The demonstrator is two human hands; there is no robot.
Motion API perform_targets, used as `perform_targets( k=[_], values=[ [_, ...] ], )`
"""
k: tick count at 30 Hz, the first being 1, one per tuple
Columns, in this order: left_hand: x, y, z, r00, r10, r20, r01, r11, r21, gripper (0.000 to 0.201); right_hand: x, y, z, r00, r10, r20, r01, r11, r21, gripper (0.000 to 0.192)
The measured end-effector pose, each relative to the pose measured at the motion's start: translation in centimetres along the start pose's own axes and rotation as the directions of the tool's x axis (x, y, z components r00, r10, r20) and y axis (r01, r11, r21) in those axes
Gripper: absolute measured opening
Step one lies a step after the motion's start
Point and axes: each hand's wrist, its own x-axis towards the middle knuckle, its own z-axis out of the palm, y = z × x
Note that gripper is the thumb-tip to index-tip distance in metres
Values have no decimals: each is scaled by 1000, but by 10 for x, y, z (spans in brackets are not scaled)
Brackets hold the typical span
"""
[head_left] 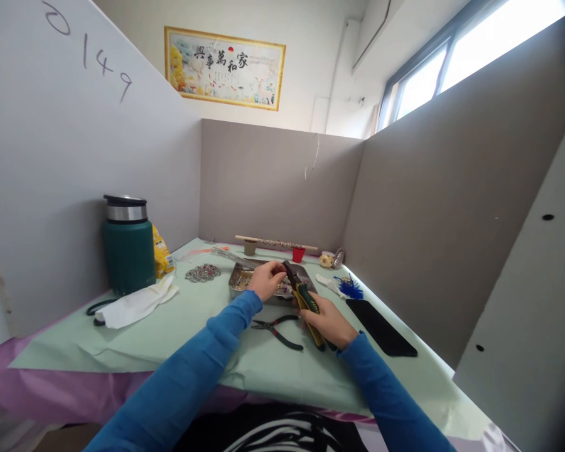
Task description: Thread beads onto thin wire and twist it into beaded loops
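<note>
My right hand (pixel 332 323) is wrapped round the handles of yellow-and-dark-green pliers (pixel 309 297), whose dark jaws point up and to the left. My left hand (pixel 266 281) is held in a pinch right beside those jaws; what sits between its fingertips is too small to make out. Both hands are over or at the near side of a metal tray (pixel 238 289) with small beads in it, partly hidden by the hands. On the table below them lies a second, smaller pair of black pliers (pixel 282 333) with its handles spread.
A green bottle (pixel 128 251) and white cloth (pixel 139 304) stand left, near a beaded pile (pixel 203 272). Behind the tray, a beaded rod (pixel 275 243) rests across small cups, one a red cup (pixel 298 254). At right lie a black phone (pixel 381 326) and blue tassel (pixel 351 287).
</note>
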Motion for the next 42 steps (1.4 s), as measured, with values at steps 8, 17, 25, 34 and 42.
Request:
perform_targets(
  k=[8,17,25,34,42],
  values=[
    [-1,-3,-1,1000,9,14,-8,999,-39,11,-4,1,7,999,44,-28,-43,999,28,25],
    [-1,3,-4,999,35,15,-35,999,-17,10,-1,15,8,999,51,-9,-51,998,-33,21],
    [0,8,-6,997,79,6,-79,974,213,7,6,22,12,996,81,-25,-83,995,-53,21],
    [1,10,-4,993,115,17,-116,975,190,6,5,17,10,994,107,-13,-106,992,67,23],
    [3,12,-6,993,41,112,-27,992,-124,13,-2,20,3,996,1,86,-25,961,275,31]
  ],
)
